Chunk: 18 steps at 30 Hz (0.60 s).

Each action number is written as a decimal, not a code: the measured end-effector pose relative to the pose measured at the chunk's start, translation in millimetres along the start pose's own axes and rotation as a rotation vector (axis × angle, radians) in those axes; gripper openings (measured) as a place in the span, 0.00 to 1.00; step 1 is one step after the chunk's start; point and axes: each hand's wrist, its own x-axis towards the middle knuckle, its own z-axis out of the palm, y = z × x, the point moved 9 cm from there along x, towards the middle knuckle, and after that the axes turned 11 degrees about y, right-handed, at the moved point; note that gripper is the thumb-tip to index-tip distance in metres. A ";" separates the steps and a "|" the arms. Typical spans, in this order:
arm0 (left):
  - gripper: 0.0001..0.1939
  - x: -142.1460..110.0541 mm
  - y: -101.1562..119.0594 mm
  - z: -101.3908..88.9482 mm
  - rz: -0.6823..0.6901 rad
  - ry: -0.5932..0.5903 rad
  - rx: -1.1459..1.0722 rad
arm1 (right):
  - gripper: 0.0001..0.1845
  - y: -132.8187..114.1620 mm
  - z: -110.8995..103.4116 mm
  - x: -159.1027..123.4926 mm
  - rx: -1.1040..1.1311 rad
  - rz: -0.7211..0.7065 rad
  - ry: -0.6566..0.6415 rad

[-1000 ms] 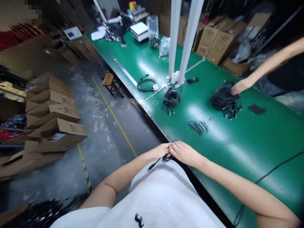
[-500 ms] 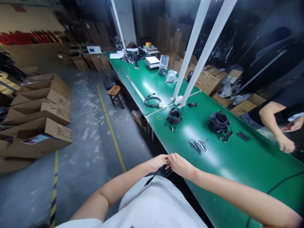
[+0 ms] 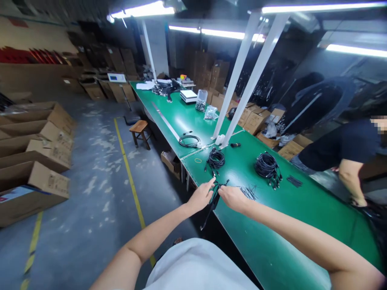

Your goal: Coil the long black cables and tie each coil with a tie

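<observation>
A bundle of black cable hangs at the near edge of the green table, one end with its plug dangling below the edge. My right hand is closed on the upper part of this bundle. On its other side is my left hand, fingers stretched forward and apart; whether they touch the cable I cannot tell. Just beyond my hands lies a coiled black cable with its connectors toward me. Loose thin black ties are spread to the right of my right hand, partly hidden by it.
A larger cable coil and a stack of dark strips lie farther right on the table. Two white posts rise from it. A co-worker bends at the far side. Open cartons stand on the floor left.
Both hands have moved forward with the cable, from my waist to the table edge. My left hand's fingers have spread from their grip. My view has tilted up; the co-worker has leaned over.
</observation>
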 end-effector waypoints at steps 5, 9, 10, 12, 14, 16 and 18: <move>0.21 12.5 33.3 8.8 0.550 -0.260 0.449 | 0.13 -27.2 8.2 -7.4 -0.098 -0.257 0.010; 0.13 25.9 12.6 41.3 0.331 -0.173 0.580 | 0.11 -7.8 26.5 -4.4 -0.124 -0.166 -0.066; 0.13 26.7 2.5 45.6 0.215 -0.123 0.552 | 0.10 0.1 30.1 -3.8 -0.134 -0.121 -0.086; 0.17 21.3 -18.4 58.0 0.015 -0.147 0.390 | 0.08 7.2 35.3 -6.0 -0.175 -0.110 -0.115; 0.23 13.6 -28.4 72.3 -0.056 -0.300 0.209 | 0.08 2.8 37.9 -12.3 -0.216 -0.173 -0.125; 0.24 14.3 -22.8 73.7 0.056 -0.376 0.191 | 0.10 -9.0 35.2 -19.4 -0.230 -0.263 -0.077; 0.20 21.8 -10.0 69.4 0.252 -0.347 0.338 | 0.10 -20.5 30.8 -24.4 -0.222 -0.341 -0.013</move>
